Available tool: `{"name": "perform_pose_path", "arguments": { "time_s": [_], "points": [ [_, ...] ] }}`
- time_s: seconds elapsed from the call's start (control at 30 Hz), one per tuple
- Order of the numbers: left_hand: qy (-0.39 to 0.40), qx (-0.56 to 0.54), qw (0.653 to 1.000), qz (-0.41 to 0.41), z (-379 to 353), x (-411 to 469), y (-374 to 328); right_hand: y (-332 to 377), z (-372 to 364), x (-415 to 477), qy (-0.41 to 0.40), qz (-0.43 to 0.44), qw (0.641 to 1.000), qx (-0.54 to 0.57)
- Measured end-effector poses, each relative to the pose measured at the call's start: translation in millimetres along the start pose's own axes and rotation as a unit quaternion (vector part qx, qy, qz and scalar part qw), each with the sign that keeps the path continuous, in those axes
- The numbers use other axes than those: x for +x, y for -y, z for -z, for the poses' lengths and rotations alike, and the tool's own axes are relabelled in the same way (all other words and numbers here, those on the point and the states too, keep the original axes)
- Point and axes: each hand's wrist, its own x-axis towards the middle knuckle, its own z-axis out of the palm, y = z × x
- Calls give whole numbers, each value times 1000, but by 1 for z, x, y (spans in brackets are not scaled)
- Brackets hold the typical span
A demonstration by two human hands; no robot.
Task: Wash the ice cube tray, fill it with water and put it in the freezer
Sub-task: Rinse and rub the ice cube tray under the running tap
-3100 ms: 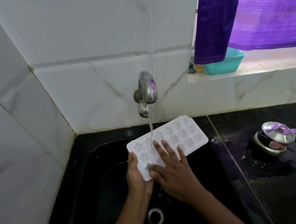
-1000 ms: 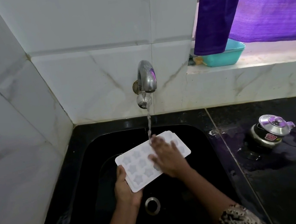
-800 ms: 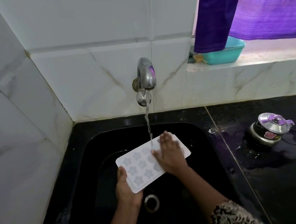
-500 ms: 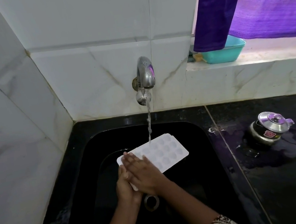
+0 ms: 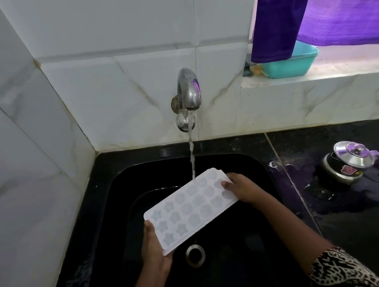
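While the ice cube tray (image 5: 190,207) hangs over the sink (image 5: 120,178), both ends are held. My left hand (image 5: 154,249) grips the near-left corner. My right hand (image 5: 242,188) pinches the far-right end, thumb on top. The tray sits tilted, not touching the basin.

Risks, as I judge them:
- Wet plastic, two edge grips only. A slip would drop the tray towards the drain (image 5: 195,255).
- The water stream (image 5: 192,157) from the tap (image 5: 188,92) strikes the far long edge, not the middle. Spray could go over the rim.
- With this tilt, water likely runs off rather than settling in the cells. It needs levelling before filling.
- I cannot tell for sure whether the cell openings face up.

Around:
- The black worktop (image 5: 368,227) to the right looks wet, with a lidded steel pot (image 5: 349,163) well apart from the sink.
- A teal tub (image 5: 290,66) sits on the window ledge (image 5: 321,79), under a purple curtain (image 5: 310,2).
- No freezer in view. Nothing blocks the tray itself.
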Motion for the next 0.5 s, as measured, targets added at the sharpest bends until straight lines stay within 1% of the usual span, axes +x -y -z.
{"name": "perform_pose_path", "arguments": {
  "time_s": [0.07,0.13,0.23,0.27,0.37,0.4,0.5],
  "points": [
    [-27,39,999,12,-5,8,9,5,8,-10,-26,19,999,-6],
    [-39,64,996,52,-15,14,16,11,15,-19,-43,34,998,-33],
    [-24,78,988,130,-36,18,25,20,23,-38,-70,56,994,-59],
    [-21,80,986,143,-43,18,27,22,26,-45,-84,68,992,-71],
    [23,107,985,133,-60,21,35,26,31,-69,-125,120,981,-87],
    [37,98,986,131,-64,24,39,27,32,-77,-137,135,977,-87],
    [81,18,985,148,-73,29,43,21,34,-95,-167,177,966,-87]
  ]
}}
